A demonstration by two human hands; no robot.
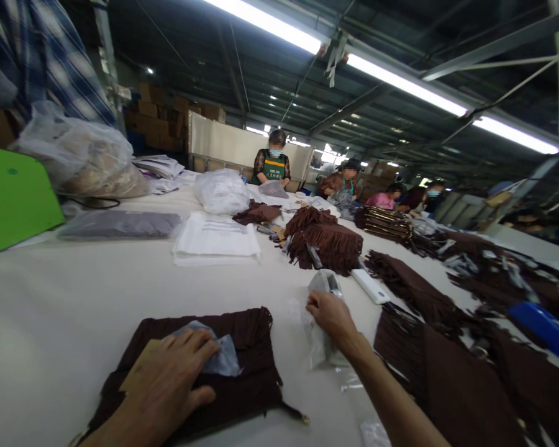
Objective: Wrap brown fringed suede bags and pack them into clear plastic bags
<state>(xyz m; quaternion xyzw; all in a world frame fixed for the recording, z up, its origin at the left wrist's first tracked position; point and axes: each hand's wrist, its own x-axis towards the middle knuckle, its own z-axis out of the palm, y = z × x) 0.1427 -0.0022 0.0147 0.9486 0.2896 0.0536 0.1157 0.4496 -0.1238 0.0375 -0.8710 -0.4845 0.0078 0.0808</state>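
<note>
My left hand lies spread on a bluish sheet atop a fringed brown piece, near me on the white table; my right hand curls by a grey object; whether it grips anything, I cannot tell.

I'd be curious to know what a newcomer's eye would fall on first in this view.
Probably the dark brown fringed piece in the foreground, with the left hand spread over it. The bright green panel at the far left edge would likely compete, as would the glowing tube lights slanting down overhead toward the right.
</note>
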